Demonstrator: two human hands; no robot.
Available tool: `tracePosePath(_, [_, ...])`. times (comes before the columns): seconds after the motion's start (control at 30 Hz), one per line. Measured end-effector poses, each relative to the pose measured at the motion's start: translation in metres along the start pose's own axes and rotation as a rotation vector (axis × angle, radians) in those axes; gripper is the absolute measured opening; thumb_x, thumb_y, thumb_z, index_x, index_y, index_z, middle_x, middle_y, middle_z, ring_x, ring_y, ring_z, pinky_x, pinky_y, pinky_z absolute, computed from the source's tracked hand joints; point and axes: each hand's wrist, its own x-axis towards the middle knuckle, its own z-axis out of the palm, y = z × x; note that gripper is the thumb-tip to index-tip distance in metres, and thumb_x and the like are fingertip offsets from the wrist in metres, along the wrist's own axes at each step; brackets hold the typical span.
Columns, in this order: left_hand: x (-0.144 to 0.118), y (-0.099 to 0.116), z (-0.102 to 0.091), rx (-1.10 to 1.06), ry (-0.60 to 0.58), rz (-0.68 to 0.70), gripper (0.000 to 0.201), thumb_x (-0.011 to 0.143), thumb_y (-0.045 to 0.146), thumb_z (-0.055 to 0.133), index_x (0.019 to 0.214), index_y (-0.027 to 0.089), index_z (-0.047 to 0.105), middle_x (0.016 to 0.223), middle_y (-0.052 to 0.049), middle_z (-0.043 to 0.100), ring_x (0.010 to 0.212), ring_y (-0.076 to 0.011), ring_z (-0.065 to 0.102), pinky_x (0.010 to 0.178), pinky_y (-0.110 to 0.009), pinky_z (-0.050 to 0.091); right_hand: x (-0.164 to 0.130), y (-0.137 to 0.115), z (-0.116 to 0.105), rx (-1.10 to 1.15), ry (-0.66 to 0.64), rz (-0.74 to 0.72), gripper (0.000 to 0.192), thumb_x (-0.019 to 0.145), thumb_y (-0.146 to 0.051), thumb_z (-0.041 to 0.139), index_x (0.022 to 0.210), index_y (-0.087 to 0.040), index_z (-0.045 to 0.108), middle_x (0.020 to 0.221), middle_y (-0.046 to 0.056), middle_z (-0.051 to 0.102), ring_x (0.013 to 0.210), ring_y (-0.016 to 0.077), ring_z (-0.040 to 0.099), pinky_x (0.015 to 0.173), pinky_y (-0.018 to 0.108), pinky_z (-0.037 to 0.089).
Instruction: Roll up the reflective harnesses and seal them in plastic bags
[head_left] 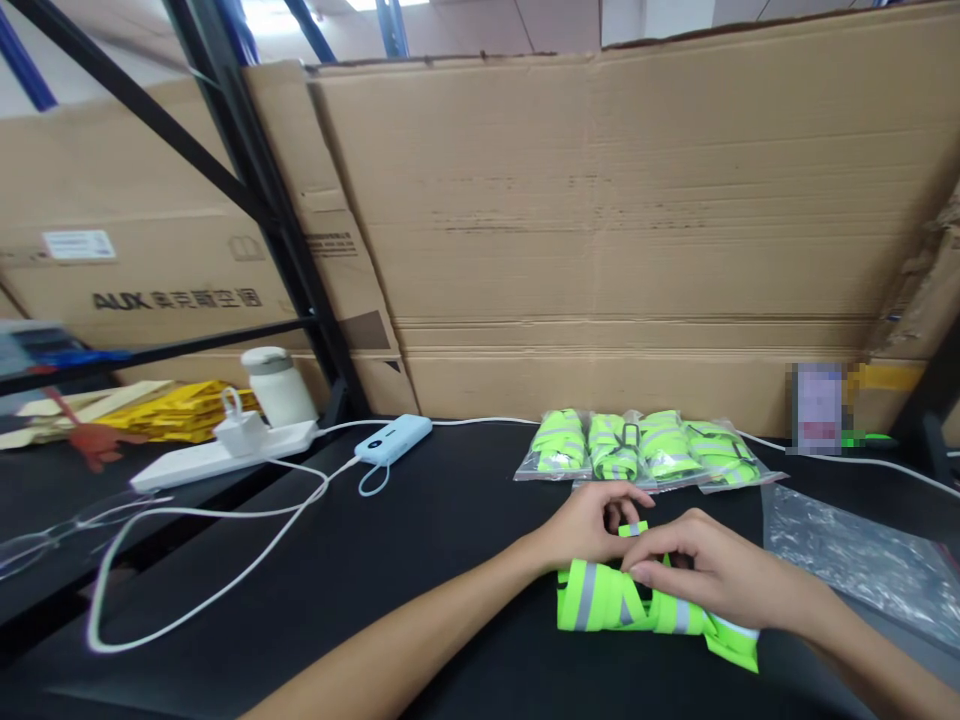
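Observation:
A neon-green vest with grey reflective strips (600,603) lies folded on the black table (420,540) in front of me. My left hand (589,527) pinches its upper edge from the left. My right hand (709,570) rests on top of it, fingers curled onto the fabric beside the left hand. Both hands hold the same vest, and part of it is hidden under them.
Several bagged green vests (637,448) lie in a row behind the hands. Clear plastic bags (862,560) are at the right. A power bank (394,439), a power strip (225,455) with white cables and a white bottle (277,385) sit at the left. Cardboard boxes (600,230) form a wall behind.

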Motion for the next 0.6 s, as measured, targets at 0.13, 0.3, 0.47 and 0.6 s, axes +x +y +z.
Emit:
tracePosePath(0.13, [-0.003, 0.017, -0.026, 0.012, 0.017, -0.039, 0.043, 0.080, 0.040, 0.077, 0.116, 0.018, 0.070, 0.103, -0.009, 0.073, 0.080, -0.0164, 0.064, 0.062, -0.024, 0.044, -0.002, -0.004, -0.002, -0.060, 0.007, -0.013, 0.036, 0.104, -0.042, 0.049, 0.089, -0.021, 0.073, 0.064, -0.005, 0.051, 0.058, 0.0108, 0.033, 0.056, 0.025, 0.030])
tracePosePath(0.3, [-0.019, 0.038, -0.061, 0.539, -0.080, -0.035, 0.042, 0.080, 0.059, 0.074, 0.081, 0.017, 0.072, 0.073, -0.001, 0.067, 0.066, -0.0148, 0.060, 0.060, -0.025, 0.041, -0.002, -0.007, -0.003, -0.044, -0.005, -0.034, 0.035, 0.105, -0.044, 0.048, 0.100, -0.024, 0.077, 0.083, -0.001, 0.070, 0.069, 0.0135, 0.055, 0.067, 0.025, 0.039])
tracePosePath(0.47, [-0.029, 0.047, -0.069, 0.756, -0.169, -0.253, 0.050, 0.065, 0.059, 0.083, 0.090, 0.019, 0.068, 0.064, 0.002, 0.062, 0.059, -0.0170, 0.058, 0.053, -0.026, 0.036, 0.000, -0.009, -0.007, -0.033, 0.016, -0.025, 0.033, 0.104, -0.045, 0.051, 0.103, -0.026, 0.078, 0.088, 0.002, 0.074, 0.079, 0.0170, 0.062, 0.069, 0.025, 0.041])
tracePosePath(0.6, [-0.030, 0.050, -0.074, 0.575, -0.290, -0.362, 0.055, 0.060, 0.040, 0.086, 0.106, 0.019, 0.065, 0.073, 0.002, 0.063, 0.062, -0.0170, 0.060, 0.054, -0.024, 0.041, 0.001, -0.005, -0.006, -0.016, 0.020, -0.016, 0.031, 0.103, -0.045, 0.053, 0.102, -0.026, 0.079, 0.086, 0.000, 0.073, 0.078, 0.0156, 0.061, 0.070, 0.024, 0.041])
